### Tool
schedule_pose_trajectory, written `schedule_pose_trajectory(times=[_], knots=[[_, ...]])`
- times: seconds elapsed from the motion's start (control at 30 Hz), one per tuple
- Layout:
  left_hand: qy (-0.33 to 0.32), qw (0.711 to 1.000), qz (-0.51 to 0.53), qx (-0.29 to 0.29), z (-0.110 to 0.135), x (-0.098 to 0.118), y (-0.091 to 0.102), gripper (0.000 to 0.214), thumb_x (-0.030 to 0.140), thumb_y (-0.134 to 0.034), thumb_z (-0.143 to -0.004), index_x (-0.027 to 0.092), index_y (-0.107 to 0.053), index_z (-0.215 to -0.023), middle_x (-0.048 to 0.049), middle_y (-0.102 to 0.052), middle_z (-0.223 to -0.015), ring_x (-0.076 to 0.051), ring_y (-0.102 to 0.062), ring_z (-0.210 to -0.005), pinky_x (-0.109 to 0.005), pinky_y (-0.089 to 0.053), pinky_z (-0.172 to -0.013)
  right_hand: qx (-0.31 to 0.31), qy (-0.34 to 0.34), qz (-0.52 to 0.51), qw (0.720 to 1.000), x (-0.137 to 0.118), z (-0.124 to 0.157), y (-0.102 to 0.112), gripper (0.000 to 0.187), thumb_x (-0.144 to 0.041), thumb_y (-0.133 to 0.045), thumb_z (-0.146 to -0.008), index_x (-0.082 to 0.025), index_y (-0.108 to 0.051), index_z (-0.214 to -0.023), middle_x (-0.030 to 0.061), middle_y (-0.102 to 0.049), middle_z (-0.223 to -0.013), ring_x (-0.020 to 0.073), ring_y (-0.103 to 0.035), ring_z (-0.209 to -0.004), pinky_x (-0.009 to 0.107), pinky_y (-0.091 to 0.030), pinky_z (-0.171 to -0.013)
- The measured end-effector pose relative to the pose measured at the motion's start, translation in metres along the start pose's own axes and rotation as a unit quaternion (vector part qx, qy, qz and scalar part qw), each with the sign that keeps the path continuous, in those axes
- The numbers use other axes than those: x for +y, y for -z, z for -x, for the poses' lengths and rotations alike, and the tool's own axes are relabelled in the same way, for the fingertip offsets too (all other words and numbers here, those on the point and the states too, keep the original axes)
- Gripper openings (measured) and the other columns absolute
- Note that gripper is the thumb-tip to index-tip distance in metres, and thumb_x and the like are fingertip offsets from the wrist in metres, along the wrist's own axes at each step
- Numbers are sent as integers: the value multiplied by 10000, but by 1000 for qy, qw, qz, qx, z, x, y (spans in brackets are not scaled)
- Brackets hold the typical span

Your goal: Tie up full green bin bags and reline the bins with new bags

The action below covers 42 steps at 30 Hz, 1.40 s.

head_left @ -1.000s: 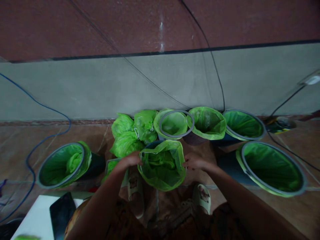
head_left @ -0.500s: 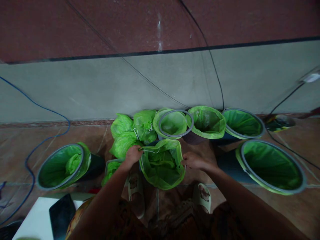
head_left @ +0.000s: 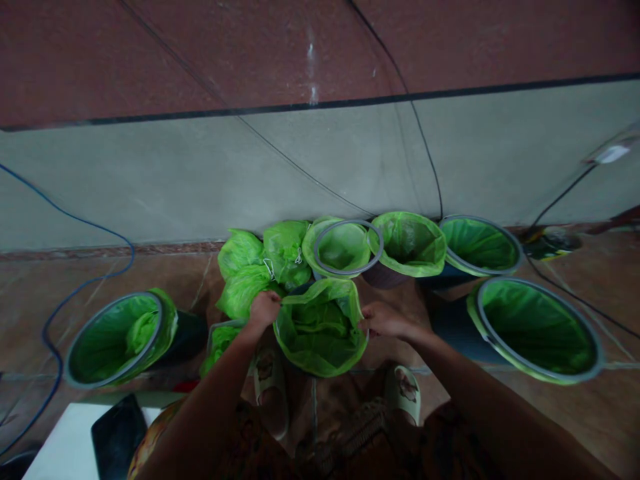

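Observation:
A small bin lined with a green plastic bag [head_left: 320, 330] stands on the floor between my feet. My left hand [head_left: 263, 308] is closed on the bag's rim at its left side, where a thin white drawstring shows. My right hand [head_left: 381, 319] pinches the bag's rim at the right side. The bag's mouth is open, with crumpled green plastic inside.
Several more bins with green liners stand around: one at the left [head_left: 117, 337], a large one at the right [head_left: 537, 330], three along the wall [head_left: 345, 247]. Tied green bags [head_left: 260, 263] lie behind. Cables run over floor and wall. A dark tablet [head_left: 113, 437] lies on a white surface.
My left hand moved up and back along the bag's left rim, pulling the drawstring. The right hand stayed on the right rim. The view drifted slightly.

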<state>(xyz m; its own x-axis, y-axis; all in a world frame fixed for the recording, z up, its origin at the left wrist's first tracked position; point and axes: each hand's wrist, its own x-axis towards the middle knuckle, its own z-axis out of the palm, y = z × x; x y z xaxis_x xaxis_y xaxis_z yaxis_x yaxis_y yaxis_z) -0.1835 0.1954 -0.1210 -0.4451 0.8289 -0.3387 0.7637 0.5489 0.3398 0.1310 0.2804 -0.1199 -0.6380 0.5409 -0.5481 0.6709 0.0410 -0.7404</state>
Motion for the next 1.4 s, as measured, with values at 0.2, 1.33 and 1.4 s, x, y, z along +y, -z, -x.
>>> schedule_pose_trajectory(times=[0.2,1.33,1.4], knots=[[4,1000,12,11,6,17,22,254,210,-558,-773,178,-781,-890,-74,-769,-888,-224,-701,-829,-272,-493,-714,38,20,-123,991,-3,-2,9,124,-238,-684,-571,-170,-647,-667,-23,-620,-573,115,-532,-529,222,-381,-510],[-276,879,366,-131,46,112,18,364,421,-430,-918,154,-673,-967,-48,-714,-912,-157,-639,-877,-292,-476,-891,101,213,-405,883,-115,7,21,410,-530,-710,-729,-136,-626,-802,-44,-532,-601,40,-346,-445,221,-231,-434],[-252,901,332,-118,42,110,6,388,431,-398,-919,154,-669,-888,-31,-681,-748,-144,-619,-732,-270,-488,-780,131,205,-427,871,-114,8,27,404,-507,-742,-694,-138,-637,-821,-45,-546,-610,40,-354,-445,220,-239,-436]])
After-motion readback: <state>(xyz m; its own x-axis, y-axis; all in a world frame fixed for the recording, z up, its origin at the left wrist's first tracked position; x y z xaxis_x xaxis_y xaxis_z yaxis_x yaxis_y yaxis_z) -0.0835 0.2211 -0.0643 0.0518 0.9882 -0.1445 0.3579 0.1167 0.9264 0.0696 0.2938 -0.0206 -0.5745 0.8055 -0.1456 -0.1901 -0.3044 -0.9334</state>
